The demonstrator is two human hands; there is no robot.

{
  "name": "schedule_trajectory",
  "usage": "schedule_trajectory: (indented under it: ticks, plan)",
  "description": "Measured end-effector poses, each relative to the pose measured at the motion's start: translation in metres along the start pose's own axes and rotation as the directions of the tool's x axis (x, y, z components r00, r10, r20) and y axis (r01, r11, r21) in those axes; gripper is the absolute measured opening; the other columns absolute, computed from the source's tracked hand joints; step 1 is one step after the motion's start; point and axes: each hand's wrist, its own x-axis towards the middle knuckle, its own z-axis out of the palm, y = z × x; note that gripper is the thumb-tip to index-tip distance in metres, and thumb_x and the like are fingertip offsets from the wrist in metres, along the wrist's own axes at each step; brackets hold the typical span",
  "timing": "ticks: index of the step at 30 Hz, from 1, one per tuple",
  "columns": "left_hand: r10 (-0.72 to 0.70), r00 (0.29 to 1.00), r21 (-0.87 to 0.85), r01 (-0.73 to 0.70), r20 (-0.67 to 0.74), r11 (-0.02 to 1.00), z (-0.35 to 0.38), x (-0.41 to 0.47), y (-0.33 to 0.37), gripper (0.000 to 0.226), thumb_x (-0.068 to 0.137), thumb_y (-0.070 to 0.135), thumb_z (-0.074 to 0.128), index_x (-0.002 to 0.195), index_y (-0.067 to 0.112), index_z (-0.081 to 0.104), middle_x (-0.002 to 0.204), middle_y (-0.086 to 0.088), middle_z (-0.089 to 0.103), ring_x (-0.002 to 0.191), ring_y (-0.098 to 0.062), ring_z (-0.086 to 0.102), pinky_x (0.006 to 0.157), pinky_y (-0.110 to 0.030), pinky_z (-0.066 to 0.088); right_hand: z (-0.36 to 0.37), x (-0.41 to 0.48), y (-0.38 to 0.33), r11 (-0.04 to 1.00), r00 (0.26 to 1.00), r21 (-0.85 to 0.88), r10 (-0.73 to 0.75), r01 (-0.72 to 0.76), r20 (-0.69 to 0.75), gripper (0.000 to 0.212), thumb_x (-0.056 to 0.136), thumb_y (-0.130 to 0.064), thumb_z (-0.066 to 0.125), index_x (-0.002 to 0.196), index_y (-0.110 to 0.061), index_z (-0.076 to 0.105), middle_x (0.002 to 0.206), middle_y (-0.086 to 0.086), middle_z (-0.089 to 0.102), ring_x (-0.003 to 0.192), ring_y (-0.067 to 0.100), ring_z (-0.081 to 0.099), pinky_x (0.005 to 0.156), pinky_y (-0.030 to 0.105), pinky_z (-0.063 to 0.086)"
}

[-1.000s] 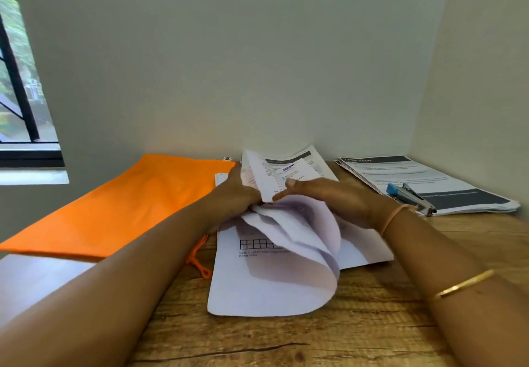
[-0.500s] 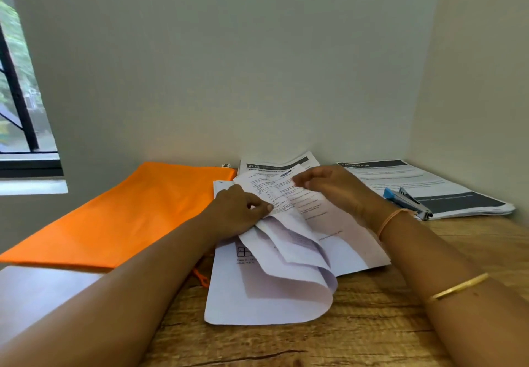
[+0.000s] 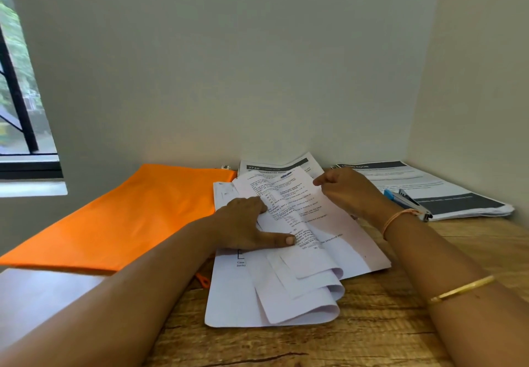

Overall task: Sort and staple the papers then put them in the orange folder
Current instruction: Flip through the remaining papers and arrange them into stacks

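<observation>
Papers (image 3: 286,295): loose stack at the middle of the table (image 3: 372,323), several sheets rolled back toward the near edge in a springy curl, one printed sheet raised at the far end. Your left hand (image 3: 249,225): on the stack, thumb flat along the rolled sheets, fingers bent into the fold, holding them down. Your right hand (image 3: 347,192): fingers curled at the raised sheet's far right edge, apparently pinching it, though the contact itself is hard to make out. Folder (image 3: 128,217): orange, lying flat toward the far left corner, just beside the papers, nothing seen going into it yet. Stapler (image 3: 406,202): blue, resting untouched on a second stack (image 3: 458,192) in the far right corner, behind your right wrist. Step in hand, by my judgement: sorting; stapling and filing are not yet done. Risks: ease your left thumb and the curled sheets may spring open, losing your place and your order. Pull the raised sheet against the pinned fold and it may crease or tear. The sheets lie fanned and skewed, so a staple driven before you square the edges could miss the lower sheets. Swing your right wrist back carelessly and you may knock the stapler off its stack.
</observation>
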Motion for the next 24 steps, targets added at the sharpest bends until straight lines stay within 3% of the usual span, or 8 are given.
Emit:
schedule_trajectory:
  ticks: [4, 10, 14, 19, 22, 24]
  plan:
    - [0.015, 1.000, -0.015, -0.015, 0.001, 1.000, -0.001, -0.001, 0.000, 0.117, 0.045, 0.093, 0.039, 0.139, 0.022, 0.035, 0.140, 0.003, 0.041, 0.122, -0.015, 0.041, 0.102, -0.032, 0.038, 0.000, 0.000, -0.002, 0.997, 1.000, -0.081, -0.006, 0.007, 0.010, 0.033, 0.094, -0.011, 0.044, 0.122, -0.014, 0.063, 0.132, 0.005, 0.057, 0.108, 0.020, 0.054, 0.084, 0.024, 0.037]
    - [0.005, 1.000, -0.040, -0.006, -0.023, 0.999, 0.002, 0.002, -0.002, 0.115, 0.045, 0.093, 0.043, 0.136, 0.023, 0.038, 0.134, 0.005, 0.046, 0.115, -0.013, 0.047, 0.099, -0.034, 0.043, 0.000, -0.002, -0.002, 0.993, 0.999, -0.112, -0.039, 0.039, 0.004, 0.030, 0.095, -0.011, 0.044, 0.114, -0.013, 0.067, 0.128, 0.006, 0.060, 0.087, 0.013, 0.047, 0.079, 0.024, 0.040]
    - [0.002, 1.000, -0.048, -0.003, -0.003, 0.999, 0.000, 0.002, -0.001, 0.114, 0.047, 0.092, 0.044, 0.137, 0.023, 0.037, 0.136, 0.005, 0.045, 0.116, -0.014, 0.046, 0.100, -0.034, 0.043, 0.002, 0.001, -0.001, 0.994, 0.997, -0.090, -0.071, 0.070, -0.010, 0.030, 0.097, -0.015, 0.044, 0.120, -0.016, 0.063, 0.132, 0.003, 0.056, 0.093, 0.012, 0.047, 0.083, 0.024, 0.041]
    - [0.009, 1.000, -0.097, -0.009, 0.003, 0.995, -0.001, -0.002, 0.003, 0.106, 0.053, 0.082, 0.050, 0.138, 0.021, 0.034, 0.140, 0.004, 0.041, 0.120, -0.014, 0.043, 0.099, -0.028, 0.039, 0.000, 0.007, 0.008, 0.999, 0.999, 0.048, 0.006, -0.004, -0.046, 0.034, 0.097, -0.026, 0.044, 0.130, -0.020, 0.050, 0.134, 0.005, 0.053, 0.111, 0.023, 0.055, 0.088, 0.032, 0.045]
    - [0.015, 0.999, -0.147, -0.011, 0.030, 0.989, -0.002, -0.003, 0.004, 0.101, 0.056, 0.079, 0.053, 0.137, 0.023, 0.034, 0.140, 0.005, 0.041, 0.120, -0.013, 0.044, 0.100, -0.028, 0.039, -0.003, 0.005, 0.007, 0.977, 0.999, 0.207, 0.049, -0.043, -0.023, 0.032, 0.099, -0.034, 0.041, 0.117, -0.014, 0.059, 0.111, 0.009, 0.064, 0.092, 0.023, 0.061, 0.076, 0.030, 0.043]
    - [0.018, 0.999, -0.154, -0.011, 0.045, 0.988, -0.002, -0.004, 0.004, 0.100, 0.056, 0.079, 0.054, 0.137, 0.024, 0.034, 0.139, 0.005, 0.042, 0.118, -0.012, 0.045, 0.101, -0.029, 0.041, -0.005, 0.000, 0.000, 0.907, 0.993, 0.407, 0.078, -0.107, 0.088, 0.036, 0.098, -0.040, 0.040, 0.114, -0.016, 0.062, 0.104, 0.009, 0.067, 0.087, 0.024, 0.062, 0.076, 0.032, 0.044]
